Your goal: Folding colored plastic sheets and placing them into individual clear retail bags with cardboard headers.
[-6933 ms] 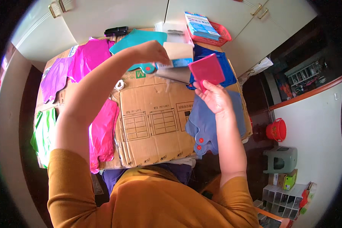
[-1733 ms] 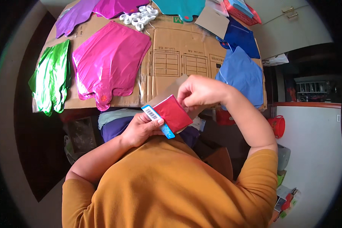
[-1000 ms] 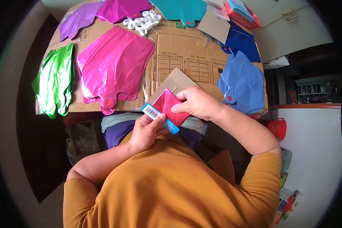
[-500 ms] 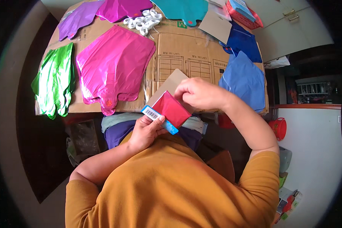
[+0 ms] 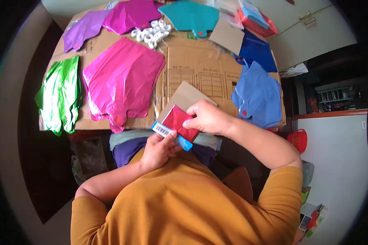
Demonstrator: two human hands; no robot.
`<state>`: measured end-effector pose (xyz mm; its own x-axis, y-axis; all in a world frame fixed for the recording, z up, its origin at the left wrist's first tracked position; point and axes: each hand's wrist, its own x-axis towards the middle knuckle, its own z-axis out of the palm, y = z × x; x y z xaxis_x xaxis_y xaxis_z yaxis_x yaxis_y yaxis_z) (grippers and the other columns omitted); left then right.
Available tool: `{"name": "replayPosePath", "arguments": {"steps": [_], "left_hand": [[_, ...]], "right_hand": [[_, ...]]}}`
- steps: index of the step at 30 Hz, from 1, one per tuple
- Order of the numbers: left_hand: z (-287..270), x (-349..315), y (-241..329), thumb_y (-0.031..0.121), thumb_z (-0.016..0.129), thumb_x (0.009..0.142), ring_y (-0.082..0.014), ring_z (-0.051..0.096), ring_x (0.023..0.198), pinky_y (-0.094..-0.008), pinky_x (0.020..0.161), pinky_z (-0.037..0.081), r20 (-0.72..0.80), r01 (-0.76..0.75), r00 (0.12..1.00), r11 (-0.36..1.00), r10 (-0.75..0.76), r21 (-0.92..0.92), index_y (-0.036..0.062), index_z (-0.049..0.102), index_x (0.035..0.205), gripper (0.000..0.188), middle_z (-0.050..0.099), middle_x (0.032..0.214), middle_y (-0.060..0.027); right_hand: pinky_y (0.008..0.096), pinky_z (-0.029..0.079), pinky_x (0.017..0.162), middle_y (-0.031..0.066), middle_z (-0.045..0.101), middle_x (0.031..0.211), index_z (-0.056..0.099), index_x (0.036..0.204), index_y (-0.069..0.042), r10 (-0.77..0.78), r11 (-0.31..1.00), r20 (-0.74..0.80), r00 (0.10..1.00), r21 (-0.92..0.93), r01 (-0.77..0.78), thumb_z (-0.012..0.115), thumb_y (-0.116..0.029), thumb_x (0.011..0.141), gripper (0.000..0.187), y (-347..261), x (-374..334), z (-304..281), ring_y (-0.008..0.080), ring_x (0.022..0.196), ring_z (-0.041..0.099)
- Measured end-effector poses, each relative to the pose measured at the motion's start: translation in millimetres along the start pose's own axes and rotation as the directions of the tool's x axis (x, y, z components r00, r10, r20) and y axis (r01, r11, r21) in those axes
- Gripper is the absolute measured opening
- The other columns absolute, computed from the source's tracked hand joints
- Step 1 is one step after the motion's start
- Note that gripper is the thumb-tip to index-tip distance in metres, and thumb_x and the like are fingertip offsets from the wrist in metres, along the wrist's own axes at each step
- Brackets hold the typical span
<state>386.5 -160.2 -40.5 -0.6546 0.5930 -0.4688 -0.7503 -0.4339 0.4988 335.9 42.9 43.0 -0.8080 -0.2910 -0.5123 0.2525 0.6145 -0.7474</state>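
Note:
My left hand (image 5: 156,152) grips the lower edge of a cardboard packaging card (image 5: 185,97), thumb on its blue strip with a barcode label (image 5: 162,130). A red folded foil sheet (image 5: 176,118) lies against the card. My right hand (image 5: 208,118) is closed at the sheet's right side, thumb pressed on the red foil; its other fingers are partly hidden. Both hands are just over the table's near edge. Beyond them to the left lies a flat pink foil balloon (image 5: 122,81), and to the right a blue foil balloon (image 5: 257,94).
Brown cardboard (image 5: 192,53) covers the table. On it lie a green foil stack (image 5: 60,94), purple (image 5: 84,30), magenta (image 5: 131,16), teal (image 5: 190,18) and dark blue (image 5: 258,51) balloons. White ribbon rolls (image 5: 153,33), a grey card (image 5: 227,36) and a red basket (image 5: 270,27) sit farther back.
My right hand has moved from the card's upper right edge onto the red foil, its thumb now on the front. The view has tilted slightly, so the table appears lower.

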Motion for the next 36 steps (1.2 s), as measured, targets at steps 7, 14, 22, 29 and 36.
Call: {"name": "replayPosePath", "arguments": {"steps": [7, 14, 22, 29, 36], "left_hand": [[19, -8, 18, 0.017, 0.049, 0.098, -0.0229, 0.063, 0.099, -0.0421, 0.086, 0.052, -0.057, 0.17, 0.983, 0.981, -0.176, -0.089, 0.0092, 0.055, 0.118, 0.023, 0.064, 0.111, -0.0068], [34, -12, 30, 0.015, 0.05, 0.097, -0.0235, 0.064, 0.097, -0.0421, 0.085, 0.053, -0.075, 0.14, 0.987, 0.99, -0.142, -0.028, 0.007, 0.055, 0.114, 0.02, 0.064, 0.106, -0.009], [48, 8, 67, 0.014, 0.057, 0.094, -0.0188, 0.066, 0.08, -0.0406, 0.075, 0.056, -0.172, -0.109, 0.978, 0.992, 0.118, 0.06, 0.008, 0.059, 0.089, 0.009, 0.065, 0.083, -0.0045], [54, 34, 89, 0.013, 0.057, 0.094, -0.0186, 0.065, 0.08, -0.0407, 0.078, 0.056, -0.128, -0.076, 0.988, 0.992, 0.089, 0.104, 0.0059, 0.063, 0.091, 0.01, 0.064, 0.084, -0.0044], [47, 49, 102, 0.011, 0.056, 0.094, -0.0184, 0.065, 0.084, -0.0412, 0.075, 0.056, -0.063, -0.051, 0.996, 0.997, 0.055, 0.059, 0.009, 0.064, 0.094, 0.008, 0.065, 0.089, -0.0034]], "right_hand": [[0.0353, 0.045, 0.055, 0.0149, 0.057, 0.059, 0.063, 0.068, -0.001, -0.079, 0.923, 0.063, 0.995, -0.372, 0.097, 0.075, -0.025, 0.068, 0.027, -5, 16, -13, 0.0223, 0.057, 0.057], [0.0437, 0.051, 0.059, 0.023, 0.063, 0.066, 0.067, 0.067, 0.002, -0.101, 0.6, 0.068, 0.993, -0.791, 0.115, 0.074, -0.058, 0.064, 0.061, -39, 10, -40, 0.0372, 0.066, 0.065], [0.0255, 0.047, 0.049, 0.0062, 0.064, 0.068, 0.064, 0.079, -0.002, -0.164, 0.985, -0.581, 0.797, -0.056, 0.162, 0.064, -0.021, 0.087, 0.02, -10, 124, -243, 0.011, 0.057, 0.059], [0.0406, 0.051, 0.088, 0.018, 0.065, 0.112, 0.068, 0.103, -0.003, 0.076, 0.92, -0.916, 0.394, -0.088, -0.381, 0.069, -0.031, 0.077, 0.039, 48, 223, -360, 0.0352, 0.106, 0.061], [0.0364, 0.055, 0.073, 0.0156, 0.07, 0.094, 0.07, 0.091, 0.0, 0.262, 0.862, -0.871, 0.416, 0.017, -0.507, 0.076, -0.035, 0.072, 0.04, 59, 245, -375, 0.0274, 0.084, 0.069]]}}
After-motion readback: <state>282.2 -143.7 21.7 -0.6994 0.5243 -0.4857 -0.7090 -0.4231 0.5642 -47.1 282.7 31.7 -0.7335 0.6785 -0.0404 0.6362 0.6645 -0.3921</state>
